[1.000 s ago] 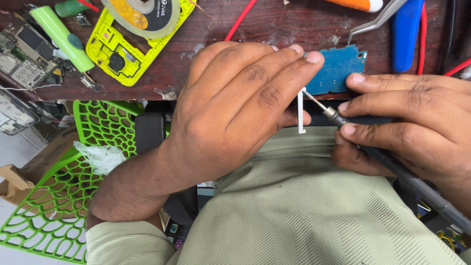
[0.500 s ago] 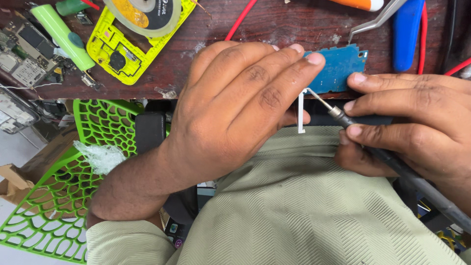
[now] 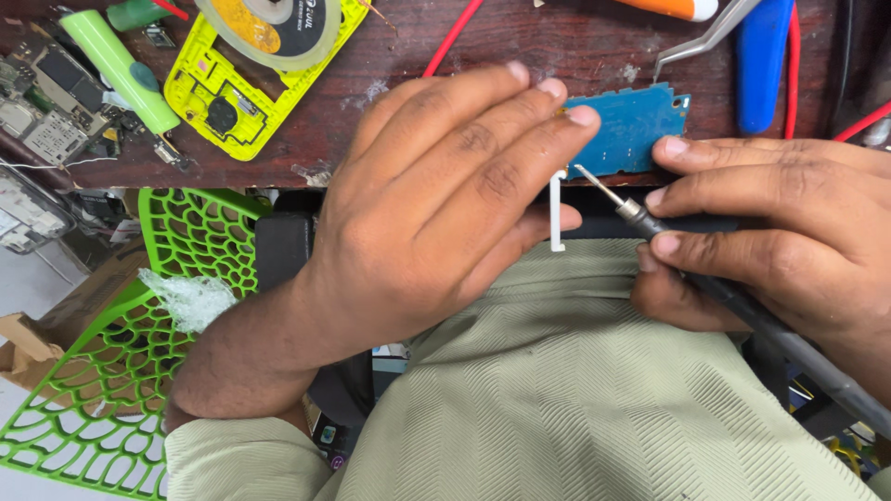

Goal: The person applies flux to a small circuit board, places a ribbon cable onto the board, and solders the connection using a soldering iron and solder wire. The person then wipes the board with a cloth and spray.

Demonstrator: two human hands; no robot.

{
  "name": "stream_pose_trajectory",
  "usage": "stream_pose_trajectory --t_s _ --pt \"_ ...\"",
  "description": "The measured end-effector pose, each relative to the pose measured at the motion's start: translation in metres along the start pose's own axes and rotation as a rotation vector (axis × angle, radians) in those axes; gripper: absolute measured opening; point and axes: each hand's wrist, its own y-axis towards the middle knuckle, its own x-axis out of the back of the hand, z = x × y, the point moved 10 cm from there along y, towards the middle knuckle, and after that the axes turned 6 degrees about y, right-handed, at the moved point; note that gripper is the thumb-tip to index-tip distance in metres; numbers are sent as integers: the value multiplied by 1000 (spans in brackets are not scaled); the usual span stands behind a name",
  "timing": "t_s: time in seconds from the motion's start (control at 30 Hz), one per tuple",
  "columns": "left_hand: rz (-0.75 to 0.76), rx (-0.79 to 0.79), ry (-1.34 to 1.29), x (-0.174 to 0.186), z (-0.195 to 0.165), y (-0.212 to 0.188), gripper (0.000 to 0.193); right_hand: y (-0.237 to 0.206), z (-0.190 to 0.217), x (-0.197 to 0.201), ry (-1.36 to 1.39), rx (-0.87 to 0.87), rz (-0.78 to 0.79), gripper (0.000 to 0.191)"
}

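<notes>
The left hand (image 3: 445, 199) lies palm down at the edge of the wooden bench (image 3: 390, 139), its fingers stretched out flat and pressed on the near end of a small blue circuit board (image 3: 636, 130). The board sits at the bench edge, just beyond the left fingertips and between the two hands. A thin white strip (image 3: 556, 211) stands upright beside the left fingers, touching or nearly touching the board's lower edge; which finger holds it cannot be told.

The right hand (image 3: 789, 232) is closed around a dark soldering iron (image 3: 705, 278), gripping it like a pen between thumb and fingers. The iron's metal tip points up and left, and meets the lower edge of the board just right of the white strip. Its handle runs down and right past the wrist.

Left of the left hand, farther along the bench, lie a yellow phone frame (image 3: 232, 88) with a roll of tape (image 3: 269, 23) on it, a light green battery (image 3: 116, 65) and a grey circuit board (image 3: 46, 111). Beyond the right hand lie metal tweezers (image 3: 710, 37), a blue handle (image 3: 763, 60) and red wires (image 3: 455, 37). Below the left forearm stands a green latticed chair (image 3: 102, 353). The person's pale green garment (image 3: 575, 399) fills the space beneath both hands.
</notes>
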Motion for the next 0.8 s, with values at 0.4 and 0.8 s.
stream_pose_trajectory --t_s 0.4,0.8 --pt "19 100 54 20 3 -1 43 -3 0 4 -16 147 -87 35" --pt "55 118 121 19 -1 -2 44 5 5 4 -63 182 -111 32"
